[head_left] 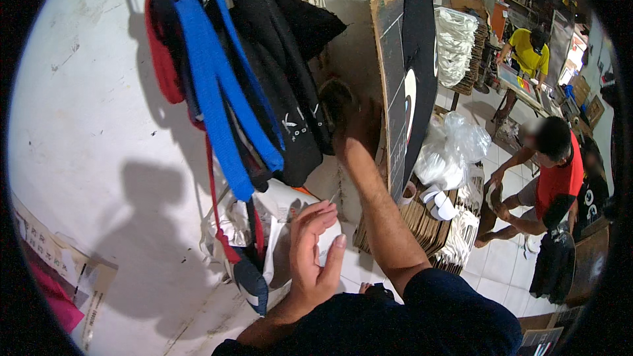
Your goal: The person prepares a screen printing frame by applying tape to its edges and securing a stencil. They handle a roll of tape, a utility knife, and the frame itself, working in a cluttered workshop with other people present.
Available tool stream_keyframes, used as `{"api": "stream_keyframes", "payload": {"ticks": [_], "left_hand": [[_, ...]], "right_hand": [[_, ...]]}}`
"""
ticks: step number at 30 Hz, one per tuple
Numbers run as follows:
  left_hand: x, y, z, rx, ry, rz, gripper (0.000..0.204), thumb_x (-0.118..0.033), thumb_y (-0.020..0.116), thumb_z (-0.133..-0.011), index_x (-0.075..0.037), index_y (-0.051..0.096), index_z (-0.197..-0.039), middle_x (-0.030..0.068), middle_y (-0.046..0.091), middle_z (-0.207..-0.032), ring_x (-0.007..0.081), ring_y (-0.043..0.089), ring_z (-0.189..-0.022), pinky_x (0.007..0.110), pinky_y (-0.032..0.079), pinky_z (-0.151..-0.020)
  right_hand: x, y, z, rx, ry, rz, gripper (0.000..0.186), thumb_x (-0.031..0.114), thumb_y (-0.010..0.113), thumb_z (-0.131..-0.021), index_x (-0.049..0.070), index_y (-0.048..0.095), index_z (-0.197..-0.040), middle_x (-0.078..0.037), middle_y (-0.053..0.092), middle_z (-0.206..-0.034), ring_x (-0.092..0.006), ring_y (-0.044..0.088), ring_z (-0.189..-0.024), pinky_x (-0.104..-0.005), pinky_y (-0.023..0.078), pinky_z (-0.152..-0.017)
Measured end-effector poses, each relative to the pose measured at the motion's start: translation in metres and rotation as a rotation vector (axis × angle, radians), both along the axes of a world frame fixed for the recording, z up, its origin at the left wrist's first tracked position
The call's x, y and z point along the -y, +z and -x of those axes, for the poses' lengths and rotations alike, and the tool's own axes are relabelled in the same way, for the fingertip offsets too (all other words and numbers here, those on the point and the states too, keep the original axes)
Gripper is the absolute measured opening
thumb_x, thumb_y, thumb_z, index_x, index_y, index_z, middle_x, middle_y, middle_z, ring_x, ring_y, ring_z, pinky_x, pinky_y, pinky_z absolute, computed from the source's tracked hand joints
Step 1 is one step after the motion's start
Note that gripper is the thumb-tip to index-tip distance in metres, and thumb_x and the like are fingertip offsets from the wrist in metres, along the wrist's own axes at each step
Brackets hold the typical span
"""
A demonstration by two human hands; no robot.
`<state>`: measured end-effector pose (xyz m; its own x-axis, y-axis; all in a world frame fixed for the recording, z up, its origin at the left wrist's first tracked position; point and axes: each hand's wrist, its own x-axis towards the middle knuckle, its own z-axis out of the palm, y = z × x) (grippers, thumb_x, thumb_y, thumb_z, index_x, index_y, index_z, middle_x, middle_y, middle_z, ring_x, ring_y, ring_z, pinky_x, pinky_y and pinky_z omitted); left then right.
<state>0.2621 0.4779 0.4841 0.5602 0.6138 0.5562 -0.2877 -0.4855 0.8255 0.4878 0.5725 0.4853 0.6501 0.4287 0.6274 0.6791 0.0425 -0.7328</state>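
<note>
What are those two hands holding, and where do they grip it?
The left hand pinches a thin needle-like pin by its lower end. The right hand, raised among the hanging dark bags, is too blurred to tell.

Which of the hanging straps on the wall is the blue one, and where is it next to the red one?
The blue strap is the wide, bright band hanging in a long loop just right of the red strap and left of the black bags.

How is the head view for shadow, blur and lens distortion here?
Head view: strong fisheye bend with black corners; a hard shadow of the person falls on the white wall; the right hand, raised by the dark board, is dim and motion-blurred; the left hand is sharp and well lit.
</note>
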Motion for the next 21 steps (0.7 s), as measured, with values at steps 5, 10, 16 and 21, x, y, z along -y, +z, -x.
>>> {"api": "stream_keyframes", "payload": {"ticks": [5, 10, 16, 21], "left_hand": [[0.002, 0.001, 0.029, -0.044, -0.127, -0.101, 0.041, 0.007, 0.058, -0.093, 0.007, 0.052, -0.133, 0.0206, 0.043, -0.145, 0.0309, 0.052, -0.135, 0.042, 0.048, -0.110], [0.004, -0.002, 0.056, -0.033, -0.284, -0.077, 0.042, 0.008, 0.058, -0.094, 0.007, 0.048, -0.135, 0.0243, 0.041, -0.146, 0.0322, 0.053, -0.134, 0.042, 0.048, -0.111], [-0.001, -0.007, 0.081, -0.063, -0.410, -0.126, 0.037, 0.007, 0.060, -0.094, 0.006, 0.052, -0.130, 0.0246, 0.048, -0.141, 0.0335, 0.052, -0.134, 0.043, 0.045, -0.112], [-0.006, -0.008, 0.094, -0.103, -0.429, -0.121, 0.031, 0.002, 0.063, -0.093, 0.005, 0.058, -0.123, 0.0233, 0.060, -0.132, 0.0349, 0.052, -0.133, 0.045, 0.040, -0.113]], "right_hand": [[-0.009, 0.035, -0.007, 0.084, -0.217, 0.266, 0.053, 0.017, 0.073, -0.086, 0.010, 0.062, -0.137, -0.024, 0.056, -0.139, -0.0446, 0.050, -0.132, -0.0507, 0.041, -0.111], [-0.009, 0.051, -0.013, 0.155, -0.179, 0.466, 0.046, 0.028, 0.064, -0.096, 0.015, 0.061, -0.140, -0.023, 0.064, -0.135, -0.0434, 0.061, -0.125, -0.0527, 0.050, -0.103], [-0.032, 0.033, -0.030, 0.057, -0.322, 0.398, 0.032, 0.024, 0.055, -0.103, 0.013, 0.068, -0.130, -0.022, 0.069, -0.127, -0.0423, 0.068, -0.112, -0.0497, 0.055, -0.097], [-0.024, 0.017, -0.014, -0.133, -0.486, 0.242, 0.028, 0.023, 0.058, -0.102, 0.013, 0.072, -0.124, -0.021, 0.073, -0.112, -0.0412, 0.071, -0.105, -0.0480, 0.056, -0.089]]}}
